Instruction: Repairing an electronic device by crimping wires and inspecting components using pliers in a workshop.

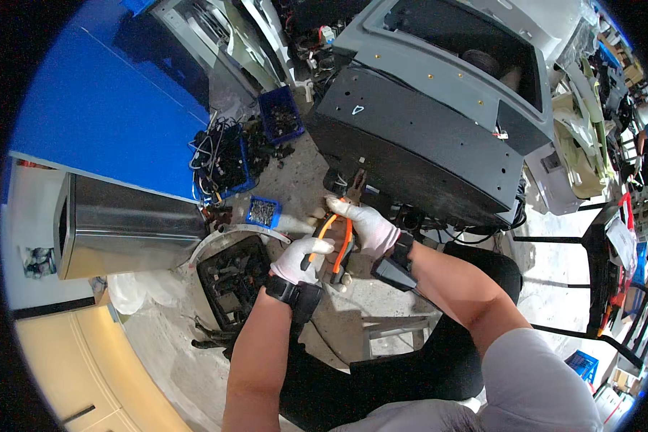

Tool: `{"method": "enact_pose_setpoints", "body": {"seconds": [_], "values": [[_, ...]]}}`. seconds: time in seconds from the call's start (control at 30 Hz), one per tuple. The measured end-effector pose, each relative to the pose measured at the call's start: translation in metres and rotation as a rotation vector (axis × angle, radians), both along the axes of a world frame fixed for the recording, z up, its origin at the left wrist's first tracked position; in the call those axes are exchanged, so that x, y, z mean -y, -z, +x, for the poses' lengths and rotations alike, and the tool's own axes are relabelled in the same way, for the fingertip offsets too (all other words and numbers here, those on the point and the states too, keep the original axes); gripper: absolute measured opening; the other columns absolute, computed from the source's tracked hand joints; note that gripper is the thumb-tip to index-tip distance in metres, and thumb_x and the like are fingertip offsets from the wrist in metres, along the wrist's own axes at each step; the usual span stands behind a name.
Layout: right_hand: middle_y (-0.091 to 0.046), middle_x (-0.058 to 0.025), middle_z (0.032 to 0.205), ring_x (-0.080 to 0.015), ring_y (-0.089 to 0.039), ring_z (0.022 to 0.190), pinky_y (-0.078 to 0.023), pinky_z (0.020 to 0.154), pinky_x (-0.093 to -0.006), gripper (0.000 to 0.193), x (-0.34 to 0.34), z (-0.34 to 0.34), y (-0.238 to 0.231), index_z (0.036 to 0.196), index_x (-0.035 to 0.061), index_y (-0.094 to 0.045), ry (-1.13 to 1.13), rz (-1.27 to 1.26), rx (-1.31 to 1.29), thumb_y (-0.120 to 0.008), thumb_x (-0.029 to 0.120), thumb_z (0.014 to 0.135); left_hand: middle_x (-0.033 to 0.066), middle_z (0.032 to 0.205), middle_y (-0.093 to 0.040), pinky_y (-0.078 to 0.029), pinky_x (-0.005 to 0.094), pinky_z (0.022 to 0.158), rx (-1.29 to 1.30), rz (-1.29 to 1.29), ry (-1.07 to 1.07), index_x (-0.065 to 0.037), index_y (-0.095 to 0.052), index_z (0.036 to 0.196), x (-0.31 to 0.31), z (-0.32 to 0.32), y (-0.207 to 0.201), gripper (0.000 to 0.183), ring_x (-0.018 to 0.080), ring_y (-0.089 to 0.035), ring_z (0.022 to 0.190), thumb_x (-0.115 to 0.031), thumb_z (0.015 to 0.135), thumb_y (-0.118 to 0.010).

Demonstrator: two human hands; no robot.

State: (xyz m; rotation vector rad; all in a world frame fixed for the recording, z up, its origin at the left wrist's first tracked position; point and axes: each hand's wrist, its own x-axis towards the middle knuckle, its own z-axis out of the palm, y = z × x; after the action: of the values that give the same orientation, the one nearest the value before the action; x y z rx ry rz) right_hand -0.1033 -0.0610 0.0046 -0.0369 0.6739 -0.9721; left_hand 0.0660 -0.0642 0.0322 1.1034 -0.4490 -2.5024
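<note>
A pair of pliers (344, 234) with orange-and-black handles is held in front of me, its handles spread apart. Its dark metal jaws point away from me, close to the lower edge of a large dark grey metal housing (417, 144). My right hand (370, 227), in a white glove, grips the pliers near the joint, thumb and fingers around the upper handles. Wrapped at the end of the left handle is my left hand (300, 261), gloved too. Whatever lies right at the jaw tips is too small to make out.
A blue box of screws (264, 212) stands left of my hands, near a blue bin of cables (230, 162) and another blue bin (281, 115). A black tray of dark parts (232, 279) sits beside my left forearm. A grey stool (392, 335) is below.
</note>
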Motion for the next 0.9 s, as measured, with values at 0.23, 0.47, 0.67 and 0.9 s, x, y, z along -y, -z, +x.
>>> {"method": "enact_pose_setpoints", "body": {"seconds": [0.23, 0.47, 0.67, 0.9], "values": [[-0.063, -0.0073, 0.074, -0.0168, -0.058, 0.064, -0.047, 0.061, -0.0315, 0.029, 0.005, 0.013, -0.01, 0.08, 0.0023, -0.065, 0.07, 0.047, -0.537, -0.062, 0.031, 0.085, 0.0099, 0.076, -0.063, -0.051, 0.0327, 0.067, 0.691, -0.821, 0.46, 0.003, -0.058, 0.098, 0.011, -0.015, -0.013, 0.042, 0.0226, -0.063, 0.068, -0.037, 0.085, -0.056], [-0.058, -0.0097, 0.062, -0.0181, -0.056, 0.057, -0.044, 0.057, -0.034, 0.045, 0.014, 0.027, -0.005, 0.075, 0.0013, -0.064, -0.071, 0.047, -0.997, -0.056, 0.045, 0.084, 0.028, 0.106, -0.054, -0.047, 0.0435, 0.078, 1.315, -1.425, 0.513, 0.008, -0.039, 0.118, -0.024, -0.017, -0.025, 0.077, 0.0394, -0.057, 0.096, -0.038, 0.067, -0.073], [-0.061, -0.0037, 0.069, -0.0111, -0.056, 0.065, -0.045, 0.06, -0.0287, 0.045, 0.011, 0.025, 0.006, 0.084, 0.0007, -0.062, 0.037, -0.08, -0.715, -0.064, 0.045, 0.08, 0.0148, 0.077, -0.06, -0.047, 0.0363, 0.069, 1.064, -1.076, 0.455, 0.004, -0.057, 0.097, 0.006, -0.005, -0.008, 0.045, 0.0275, -0.06, 0.076, -0.028, 0.068, -0.072], [-0.064, -0.0038, 0.085, -0.0158, -0.061, 0.074, -0.05, 0.067, -0.0335, 0.025, 0.001, 0.015, 0.009, 0.091, 0.0088, -0.062, 0.106, -0.001, -0.05, -0.066, 0.032, 0.083, 0.0057, 0.089, -0.063, -0.047, 0.0292, 0.072, 0.265, -0.27, 0.241, -0.004, -0.062, 0.097, 0.015, 0.018, 0.017, 0.023, 0.0163, -0.06, 0.079, -0.018, 0.079, -0.06]]}}
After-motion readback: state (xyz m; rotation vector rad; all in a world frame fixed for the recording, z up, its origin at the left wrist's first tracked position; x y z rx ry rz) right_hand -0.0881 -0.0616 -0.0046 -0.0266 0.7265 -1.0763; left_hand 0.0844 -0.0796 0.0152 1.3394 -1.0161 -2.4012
